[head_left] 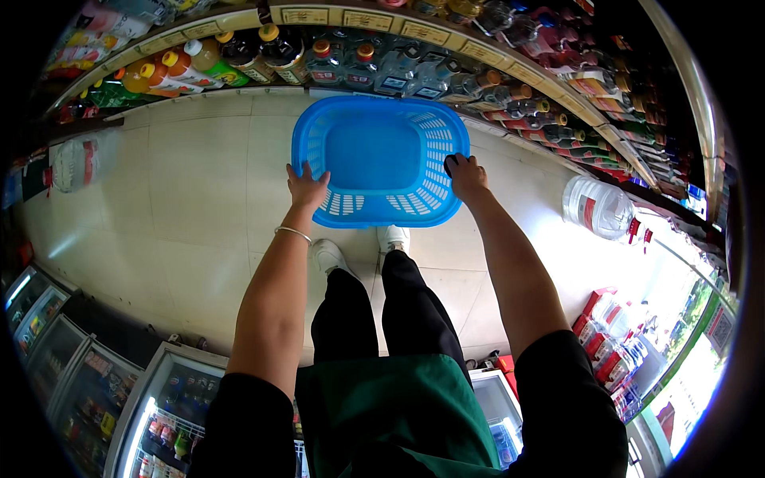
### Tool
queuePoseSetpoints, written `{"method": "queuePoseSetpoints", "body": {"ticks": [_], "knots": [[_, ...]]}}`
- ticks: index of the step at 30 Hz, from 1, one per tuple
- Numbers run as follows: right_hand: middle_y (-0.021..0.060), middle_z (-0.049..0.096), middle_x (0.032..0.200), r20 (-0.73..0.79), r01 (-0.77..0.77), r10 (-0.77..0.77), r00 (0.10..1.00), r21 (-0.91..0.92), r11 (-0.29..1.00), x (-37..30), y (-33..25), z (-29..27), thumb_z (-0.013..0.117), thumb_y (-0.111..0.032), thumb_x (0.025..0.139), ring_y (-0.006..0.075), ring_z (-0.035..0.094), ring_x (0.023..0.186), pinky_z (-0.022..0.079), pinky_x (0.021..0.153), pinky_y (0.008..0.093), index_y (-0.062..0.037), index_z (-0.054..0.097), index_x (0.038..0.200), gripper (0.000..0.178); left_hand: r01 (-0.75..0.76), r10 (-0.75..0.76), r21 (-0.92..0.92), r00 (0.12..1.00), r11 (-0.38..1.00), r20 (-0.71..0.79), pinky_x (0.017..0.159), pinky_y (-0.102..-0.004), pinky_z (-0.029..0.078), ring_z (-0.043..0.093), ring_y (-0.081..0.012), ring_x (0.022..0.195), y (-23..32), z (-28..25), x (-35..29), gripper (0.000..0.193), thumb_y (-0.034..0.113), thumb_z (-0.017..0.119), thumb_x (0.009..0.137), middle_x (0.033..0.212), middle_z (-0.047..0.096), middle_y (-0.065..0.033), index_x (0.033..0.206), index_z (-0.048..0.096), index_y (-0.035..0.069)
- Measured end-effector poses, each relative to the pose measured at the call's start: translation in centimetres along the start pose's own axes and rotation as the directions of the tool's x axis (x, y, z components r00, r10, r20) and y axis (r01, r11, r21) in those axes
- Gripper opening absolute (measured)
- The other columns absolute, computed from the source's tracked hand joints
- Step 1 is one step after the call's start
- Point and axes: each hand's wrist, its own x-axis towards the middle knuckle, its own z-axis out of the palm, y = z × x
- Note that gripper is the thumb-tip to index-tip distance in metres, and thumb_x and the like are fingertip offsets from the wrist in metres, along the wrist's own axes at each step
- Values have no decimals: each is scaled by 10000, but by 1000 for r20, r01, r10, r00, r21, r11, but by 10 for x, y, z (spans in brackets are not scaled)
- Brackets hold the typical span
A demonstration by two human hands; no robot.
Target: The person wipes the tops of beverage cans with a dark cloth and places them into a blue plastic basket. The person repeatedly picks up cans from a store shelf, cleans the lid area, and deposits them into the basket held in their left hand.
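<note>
A blue plastic basket (374,158) with slotted sides hangs or rests in front of my feet, its open top facing me and nothing inside. At its left rim is my left hand (307,191), fingers hooked over the edge. My right hand (468,177) grips the right rim. A small black piece (451,165) shows by the right fingers; whether it belongs to the basket I cannot tell. Just beyond the basket's far edge stand clear bottles with red caps (325,62) on a low shelf.
A shelf edge with price labels (366,20) curves along the far side. Large clear water jugs stand on the tiled floor, one jug (598,209) at right, another jug (77,163) at left. Glass-door fridges (163,406) line the near left. Red-and-clear bottle packs (610,338) sit near right.
</note>
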Motion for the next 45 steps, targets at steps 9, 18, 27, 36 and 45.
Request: {"method": "queuePoseSetpoints", "body": {"ticks": [9, 18, 27, 36, 45], "knots": [[208, 672, 1153, -102, 54, 45, 994, 791, 609, -75, 0, -60, 538, -128, 846, 375, 652, 1043, 513, 914, 445, -142, 585, 1314, 470, -401, 385, -320, 916, 859, -113, 1110, -426, 367, 420, -378, 1352, 67, -84, -70, 569, 445, 612, 923, 1479, 420, -220, 1321, 559, 42], [121, 597, 1262, -201, 14, -67, 977, 373, -928, -192, -14, -258, 491, -228, 997, 226, 595, 1002, 493, 868, 361, -38, 486, 1398, 443, -459, 524, -795, 824, 397, -215, 849, -247, 494, 622, -129, 1030, 232, -251, -226, 299, 211, 626, 971, 1139, 676, -79, 1208, 639, 31], [140, 586, 1283, -587, 721, 451, 672, 657, -219, -265, 40, -416, 595, -19, 855, 220, 555, 1195, 451, 987, 330, -25, 447, 1410, 575, -787, 597, -613, 525, 69, -606, 877, -257, 489, 610, -131, 1046, 363, -352, -295, 271, 90, 586, 976, 1171, 636, -83, 1239, 611, 31], [263, 442, 1380, -846, 592, 152, 511, 474, 651, -272, 103, -524, 679, -159, 760, 451, 564, 1113, 515, 867, 459, -65, 415, 1419, 716, -848, 555, -502, 503, 168, -663, 962, -337, 471, 600, -284, 1137, 441, -350, -314, 395, 22, 507, 965, 1295, 574, -209, 1358, 496, -13], [257, 427, 1412, -800, 540, 82, 595, 473, 696, -286, 109, -520, 673, -168, 756, 467, 622, 955, 543, 746, 477, -180, 499, 1326, 596, -915, 556, -350, 400, 200, -729, 973, -380, 472, 581, -374, 1183, 451, -344, -317, 496, 15, 525, 931, 1311, 554, -253, 1411, 413, -39]]}}
